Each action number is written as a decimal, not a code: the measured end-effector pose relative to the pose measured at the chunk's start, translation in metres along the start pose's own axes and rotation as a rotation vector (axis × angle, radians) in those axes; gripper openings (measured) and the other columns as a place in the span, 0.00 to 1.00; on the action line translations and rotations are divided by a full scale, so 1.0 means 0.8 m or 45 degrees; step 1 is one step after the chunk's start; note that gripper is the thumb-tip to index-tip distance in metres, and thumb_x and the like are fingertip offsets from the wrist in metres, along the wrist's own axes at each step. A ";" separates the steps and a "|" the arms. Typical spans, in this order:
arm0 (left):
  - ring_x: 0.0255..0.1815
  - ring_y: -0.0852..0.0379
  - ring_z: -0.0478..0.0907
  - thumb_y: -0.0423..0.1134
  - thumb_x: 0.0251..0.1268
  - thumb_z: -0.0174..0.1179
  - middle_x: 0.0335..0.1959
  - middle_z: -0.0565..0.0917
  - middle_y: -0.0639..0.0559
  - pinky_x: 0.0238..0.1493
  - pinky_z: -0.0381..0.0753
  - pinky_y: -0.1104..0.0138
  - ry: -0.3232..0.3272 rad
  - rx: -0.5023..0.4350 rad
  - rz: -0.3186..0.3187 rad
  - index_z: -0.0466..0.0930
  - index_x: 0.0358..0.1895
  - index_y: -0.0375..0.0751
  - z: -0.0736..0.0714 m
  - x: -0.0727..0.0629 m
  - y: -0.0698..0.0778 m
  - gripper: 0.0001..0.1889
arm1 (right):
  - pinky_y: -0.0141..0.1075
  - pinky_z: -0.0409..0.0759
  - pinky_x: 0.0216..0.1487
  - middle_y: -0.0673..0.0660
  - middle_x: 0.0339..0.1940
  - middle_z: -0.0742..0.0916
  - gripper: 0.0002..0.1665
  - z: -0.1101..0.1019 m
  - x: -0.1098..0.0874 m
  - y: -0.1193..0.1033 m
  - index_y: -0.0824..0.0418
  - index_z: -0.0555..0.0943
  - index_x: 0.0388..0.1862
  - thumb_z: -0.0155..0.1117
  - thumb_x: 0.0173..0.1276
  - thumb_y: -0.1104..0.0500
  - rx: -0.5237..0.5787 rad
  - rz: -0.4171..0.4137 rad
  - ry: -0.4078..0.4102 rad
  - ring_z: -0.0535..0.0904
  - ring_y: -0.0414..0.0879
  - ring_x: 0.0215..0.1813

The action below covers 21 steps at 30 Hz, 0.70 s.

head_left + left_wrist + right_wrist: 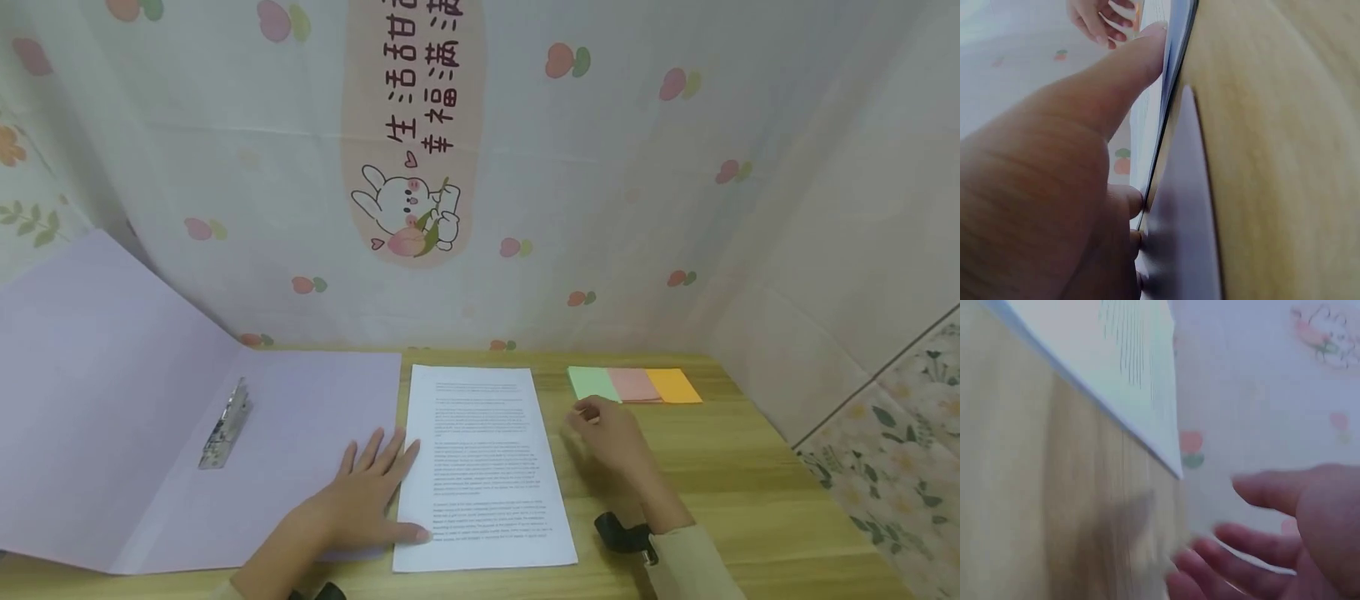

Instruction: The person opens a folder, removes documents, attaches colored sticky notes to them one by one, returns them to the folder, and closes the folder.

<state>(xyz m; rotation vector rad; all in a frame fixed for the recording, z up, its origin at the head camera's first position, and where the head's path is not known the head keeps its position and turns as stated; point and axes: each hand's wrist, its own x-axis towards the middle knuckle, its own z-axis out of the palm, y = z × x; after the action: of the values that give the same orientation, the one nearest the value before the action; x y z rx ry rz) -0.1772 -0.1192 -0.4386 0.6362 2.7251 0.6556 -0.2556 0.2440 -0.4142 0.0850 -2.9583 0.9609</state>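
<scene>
A stack of printed sheets (487, 467) lies on the table beside an opened lilac folder (315, 400). My left hand (360, 500) rests with spread fingers on the folder's right part, and its thumb touches the left edge of the stack. In the left wrist view, that thumb (1129, 62) presses against the sheets' edge. My right hand (615, 437) hovers right of the stack, just below the green sticky notes (588, 382). Its fingers are loosely bent; the right wrist view shows nothing between the thumb (1266, 487) and the other fingers.
A metal clip (225, 425) is fixed inside the folder, whose cover (97, 375) leans up at the left. Pink (633, 383) and orange sticky notes (677, 385) continue the row right of the green ones. A patterned curtain (262, 167) hangs behind the wooden table (750, 483).
</scene>
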 end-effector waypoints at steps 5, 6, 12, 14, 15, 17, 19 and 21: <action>0.83 0.28 0.29 0.76 0.56 0.59 0.84 0.37 0.35 0.74 0.28 0.27 -0.021 -0.011 -0.016 0.44 0.83 0.42 -0.001 0.000 0.001 0.61 | 0.58 0.82 0.50 0.71 0.59 0.83 0.33 -0.005 0.026 0.012 0.69 0.76 0.65 0.61 0.73 0.45 -0.142 0.108 0.167 0.81 0.66 0.57; 0.83 0.28 0.29 0.76 0.56 0.59 0.84 0.37 0.35 0.74 0.28 0.27 -0.022 -0.004 -0.015 0.44 0.83 0.41 -0.001 0.000 0.001 0.61 | 0.59 0.82 0.50 0.72 0.61 0.81 0.36 -0.005 0.031 0.015 0.69 0.75 0.66 0.61 0.72 0.43 -0.165 0.139 0.191 0.79 0.68 0.59; 0.83 0.28 0.29 0.76 0.57 0.59 0.84 0.37 0.35 0.74 0.29 0.26 -0.020 0.015 -0.001 0.43 0.83 0.42 0.000 0.006 -0.001 0.61 | 0.62 0.80 0.49 0.75 0.61 0.78 0.45 -0.004 0.055 0.029 0.71 0.70 0.69 0.61 0.69 0.36 -0.318 0.262 0.213 0.75 0.73 0.60; 0.83 0.28 0.29 0.76 0.57 0.58 0.84 0.36 0.35 0.74 0.28 0.27 -0.031 0.013 -0.007 0.43 0.83 0.42 0.002 0.007 -0.001 0.61 | 0.62 0.81 0.48 0.77 0.60 0.78 0.48 -0.002 0.058 0.031 0.73 0.70 0.68 0.62 0.68 0.35 -0.349 0.268 0.192 0.75 0.73 0.59; 0.83 0.28 0.28 0.76 0.57 0.58 0.84 0.36 0.35 0.74 0.27 0.27 -0.038 0.012 -0.013 0.42 0.83 0.42 0.002 0.006 -0.001 0.61 | 0.62 0.81 0.47 0.77 0.59 0.79 0.49 -0.001 0.059 0.032 0.74 0.70 0.68 0.62 0.67 0.34 -0.360 0.270 0.186 0.76 0.73 0.58; 0.83 0.28 0.28 0.77 0.56 0.58 0.84 0.35 0.35 0.74 0.27 0.27 -0.043 0.011 -0.027 0.42 0.83 0.43 0.002 0.005 -0.001 0.61 | 0.62 0.81 0.47 0.77 0.58 0.79 0.50 0.003 0.061 0.033 0.74 0.70 0.67 0.64 0.65 0.33 -0.383 0.263 0.189 0.76 0.72 0.57; 0.83 0.29 0.28 0.77 0.56 0.58 0.84 0.35 0.36 0.74 0.26 0.27 -0.043 0.009 -0.037 0.42 0.83 0.43 0.002 0.003 -0.001 0.61 | 0.61 0.80 0.47 0.77 0.57 0.79 0.51 0.006 0.062 0.033 0.75 0.71 0.65 0.65 0.63 0.32 -0.406 0.254 0.207 0.75 0.71 0.55; 0.83 0.29 0.28 0.77 0.56 0.58 0.84 0.35 0.36 0.74 0.26 0.27 -0.045 0.003 -0.038 0.42 0.83 0.43 0.002 0.002 -0.001 0.61 | 0.60 0.80 0.46 0.77 0.55 0.79 0.50 0.008 0.062 0.034 0.75 0.72 0.63 0.67 0.62 0.33 -0.429 0.253 0.222 0.75 0.71 0.54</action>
<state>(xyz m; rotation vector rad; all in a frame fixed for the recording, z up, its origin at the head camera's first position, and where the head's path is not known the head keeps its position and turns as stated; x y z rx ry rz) -0.1785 -0.1183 -0.4405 0.6006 2.6982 0.6283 -0.3073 0.2602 -0.4330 -0.2890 -2.9530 0.4405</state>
